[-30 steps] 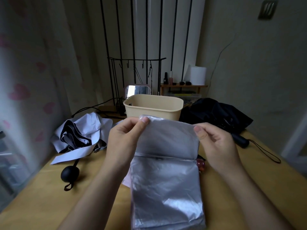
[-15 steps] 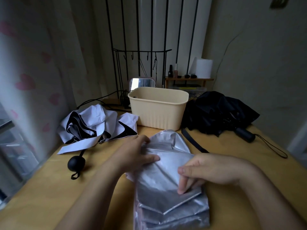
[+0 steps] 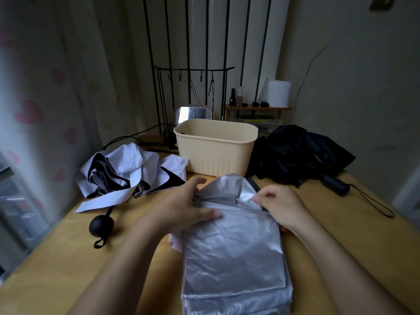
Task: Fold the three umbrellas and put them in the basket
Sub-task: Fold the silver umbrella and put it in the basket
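A silver umbrella (image 3: 234, 253) lies flat on the wooden table in front of me, its panels stacked. My left hand (image 3: 181, 205) presses flat on its upper left part, fingers spread. My right hand (image 3: 279, 203) pinches a silver flap near the top right. A white-and-black umbrella (image 3: 127, 173) lies crumpled at the left, its round black handle (image 3: 101, 226) near the table edge. A black umbrella (image 3: 297, 153) sits loosely collapsed at the right. The cream basket (image 3: 216, 153) stands behind the silver umbrella.
Behind the basket stand a small mirror (image 3: 193, 113), a black wire rack (image 3: 193, 96) and a wooden shelf (image 3: 256, 108) with bottles and a paper roll. Cables run at the back left. The black umbrella's wrist cord (image 3: 372, 203) trails across the right of the table (image 3: 341, 235).
The silver panel I held up with both hands has come down onto the stack. My left hand now presses it flat, and my right hand has moved up to pinch a flap.
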